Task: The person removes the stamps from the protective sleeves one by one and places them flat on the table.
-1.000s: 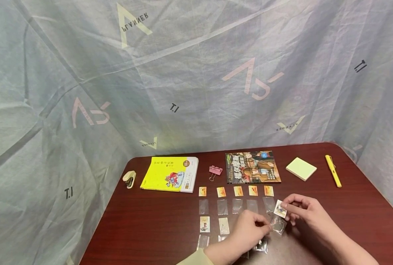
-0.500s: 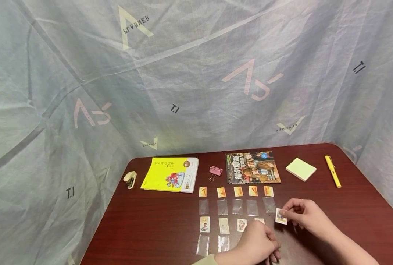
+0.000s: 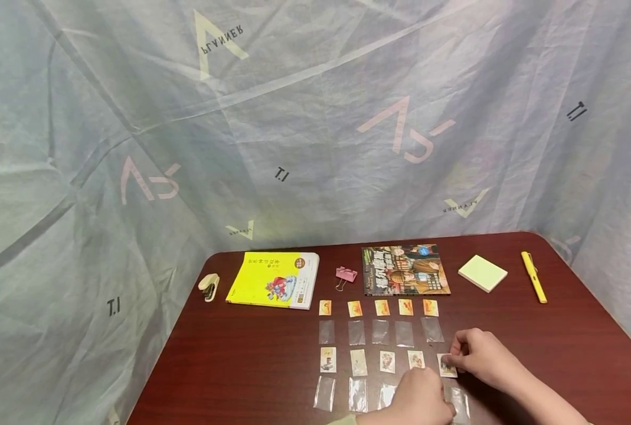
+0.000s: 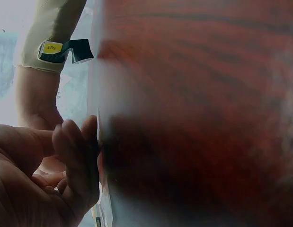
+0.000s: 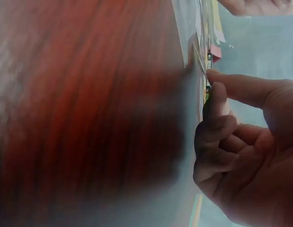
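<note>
My right hand [image 3: 480,360] pinches a small white-bordered picture stamp [image 3: 447,367] by its right edge, low over the table at the right end of the lower stamp row. Seen edge-on in the right wrist view, the stamp [image 5: 199,59] slants from the thumb and forefinger toward the tabletop. My left hand [image 3: 418,401] is lower and to the left, its fingertips at the left edge of a clear plastic sleeve [image 3: 460,404] just below that stamp. In the left wrist view the fingers of the left hand [image 4: 73,161] are bent close against the tabletop.
Orange stamps [image 3: 406,307] form the upper row, with clear sleeves [image 3: 404,334] beneath. Other picture stamps [image 3: 387,361] and sleeves [image 3: 357,394] lie nearer. Behind are a yellow book [image 3: 270,280], pink binder clip [image 3: 346,273], comic book [image 3: 405,270], note pad [image 3: 482,273], yellow pen [image 3: 534,277] and hole punch [image 3: 208,287].
The left hand has drawn the clear sleeve away from the stamp, down toward the front edge. My right hand has lowered the stamp toward the table, in line with the row.
</note>
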A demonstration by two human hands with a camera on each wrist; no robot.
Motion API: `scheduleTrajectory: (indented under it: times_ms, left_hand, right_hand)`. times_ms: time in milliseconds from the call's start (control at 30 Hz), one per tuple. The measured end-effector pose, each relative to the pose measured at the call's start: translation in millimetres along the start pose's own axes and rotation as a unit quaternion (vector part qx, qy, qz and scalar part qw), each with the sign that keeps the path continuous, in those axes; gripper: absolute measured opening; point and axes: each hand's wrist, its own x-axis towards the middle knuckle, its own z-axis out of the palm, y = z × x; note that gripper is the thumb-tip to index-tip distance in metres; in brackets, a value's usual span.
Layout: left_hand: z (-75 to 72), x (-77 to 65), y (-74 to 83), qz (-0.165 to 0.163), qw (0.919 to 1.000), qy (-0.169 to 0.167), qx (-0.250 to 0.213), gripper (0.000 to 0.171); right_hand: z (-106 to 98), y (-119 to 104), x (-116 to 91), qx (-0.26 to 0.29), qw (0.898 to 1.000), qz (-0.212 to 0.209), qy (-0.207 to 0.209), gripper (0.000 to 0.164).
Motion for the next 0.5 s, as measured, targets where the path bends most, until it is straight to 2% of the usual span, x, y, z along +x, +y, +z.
scheduleTrajectory:
  times_ms: [133, 233, 367, 500]
  left_hand:
    - [0.1, -0.1, 1.9, -0.01, 0.9993, -0.011, 0.035, 0.04]
    - [-1.0, -0.5, 1.3, -0.01, 0.9992, -0.018, 0.034, 0.04]
    - [-4.7, -1.1, -3.0, 0.005, 0.9998, -0.012, 0.013, 0.043]
    - [-12.1, -3.2, -10.1, 0.013, 0.9996, 0.019, -0.018, 0.043]
  right_hand:
    - [4, 0, 0, -0.046, 0.999, 0.018, 0.021, 0.031]
    - [5, 1, 1, -0.055, 0.998, 0.025, 0.027, 0.033]
    - [5, 1, 2, -0.053, 0.998, 0.029, 0.026, 0.035]
    - [2, 0, 2, -0.05, 0.998, 0.025, 0.028, 0.034]
